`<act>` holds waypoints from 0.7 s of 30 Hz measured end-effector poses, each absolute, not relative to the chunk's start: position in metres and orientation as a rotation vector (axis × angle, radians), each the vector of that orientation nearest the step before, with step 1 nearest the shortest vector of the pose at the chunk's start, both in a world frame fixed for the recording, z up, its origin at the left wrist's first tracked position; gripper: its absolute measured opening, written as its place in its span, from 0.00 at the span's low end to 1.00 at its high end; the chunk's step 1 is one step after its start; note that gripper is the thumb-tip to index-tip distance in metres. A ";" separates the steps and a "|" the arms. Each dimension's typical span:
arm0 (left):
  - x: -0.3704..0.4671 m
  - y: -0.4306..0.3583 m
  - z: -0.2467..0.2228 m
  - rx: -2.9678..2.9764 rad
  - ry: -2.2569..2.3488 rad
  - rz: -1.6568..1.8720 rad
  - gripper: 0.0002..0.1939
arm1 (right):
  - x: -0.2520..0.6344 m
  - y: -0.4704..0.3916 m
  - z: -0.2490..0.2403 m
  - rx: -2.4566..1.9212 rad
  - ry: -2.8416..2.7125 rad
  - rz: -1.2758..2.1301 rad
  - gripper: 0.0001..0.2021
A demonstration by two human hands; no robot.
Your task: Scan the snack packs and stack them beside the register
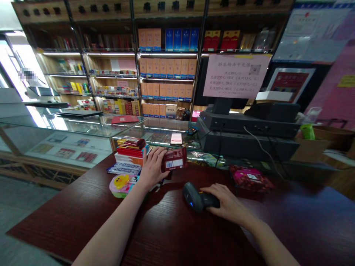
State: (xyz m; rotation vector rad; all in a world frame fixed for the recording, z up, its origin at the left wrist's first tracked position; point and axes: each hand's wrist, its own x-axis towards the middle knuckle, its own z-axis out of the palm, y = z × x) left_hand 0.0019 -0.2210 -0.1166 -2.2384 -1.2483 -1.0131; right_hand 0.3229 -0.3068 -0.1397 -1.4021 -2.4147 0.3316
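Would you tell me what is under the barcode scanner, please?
The dark wooden table shows around the scanner; whatever surface its body and the right hand cover cannot be seen.

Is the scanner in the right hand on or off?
On, it appears: a small blue light glows on the scanner. Whether it is reading anything, I cannot tell.
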 end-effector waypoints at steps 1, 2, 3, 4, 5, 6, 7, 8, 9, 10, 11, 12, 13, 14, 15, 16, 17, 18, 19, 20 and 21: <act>0.002 -0.221 -0.116 -2.236 -1.253 -1.011 0.40 | 0.322 -0.307 -0.138 -1.390 -2.410 0.303 0.23; 0.001 -0.222 -0.116 -2.231 -1.257 -1.011 0.40 | 0.321 -0.308 -0.136 -1.381 -2.398 0.278 0.24; 0.001 -0.222 -0.116 -2.226 -1.258 -1.012 0.40 | 0.320 -0.308 -0.133 -1.377 -2.379 0.262 0.24; 0.001 -0.222 -0.116 -2.222 -1.258 -1.012 0.40 | 0.318 -0.309 -0.131 -1.377 -2.355 0.256 0.25; 0.001 -0.222 -0.117 -2.218 -1.258 -1.014 0.40 | 0.316 -0.311 -0.128 -1.377 -2.332 0.260 0.26; 0.001 -0.222 -0.118 -2.214 -1.257 -1.016 0.41 | 0.314 -0.312 -0.126 -1.374 -2.313 0.274 0.26; 0.000 -0.221 -0.118 -2.210 -1.258 -1.019 0.41 | 0.312 -0.314 -0.123 -1.369 -2.297 0.294 0.27; 0.000 -0.220 -0.119 -2.206 -1.259 -1.022 0.41 | 0.310 -0.316 -0.121 -1.361 -2.287 0.319 0.27; 0.000 -0.219 -0.121 -2.202 -1.260 -1.025 0.41 | 0.308 -0.317 -0.119 -1.351 -2.280 0.345 0.27; -0.001 -0.218 -0.122 -2.198 -1.260 -1.028 0.41 | 0.307 -0.319 -0.118 -1.340 -2.275 0.372 0.26; -0.001 -0.218 -0.123 -2.193 -1.259 -1.029 0.41 | 0.306 -0.320 -0.117 -1.332 -2.270 0.400 0.26; -0.001 -0.217 -0.123 -2.190 -1.256 -1.030 0.41 | 0.305 -0.321 -0.115 -1.328 -2.263 0.430 0.26; -0.002 -0.216 -0.124 -2.186 -1.253 -1.031 0.41 | 0.305 -0.321 -0.114 -1.327 -2.253 0.459 0.25; -0.002 -0.216 -0.125 -2.180 -1.252 -1.034 0.40 | 0.304 -0.322 -0.113 -1.325 -2.242 0.487 0.24; -0.002 -0.215 -0.125 -2.174 -1.251 -1.038 0.40 | 0.304 -0.322 -0.112 -1.322 -2.230 0.515 0.24; -0.002 -0.215 -0.126 -2.166 -1.250 -1.044 0.40 | 0.304 -0.323 -0.111 -1.320 -2.215 0.540 0.23; -0.002 -0.215 -0.126 -2.160 -1.250 -1.049 0.40 | 0.305 -0.323 -0.109 -1.317 -2.202 0.564 0.23; -0.002 -0.214 -0.126 -2.156 -1.251 -1.054 0.40 | 0.305 -0.324 -0.108 -1.315 -2.190 0.585 0.22; -0.002 -0.214 -0.126 -2.154 -1.250 -1.057 0.40 | 0.305 -0.324 -0.106 -1.314 -2.180 0.603 0.22; -0.002 -0.214 -0.127 -2.154 -1.251 -1.061 0.40 | 0.305 -0.325 -0.105 -1.315 -2.171 0.620 0.22; -0.001 -0.214 -0.126 -2.153 -1.254 -1.065 0.40 | 0.305 -0.325 -0.104 -1.318 -2.164 0.633 0.21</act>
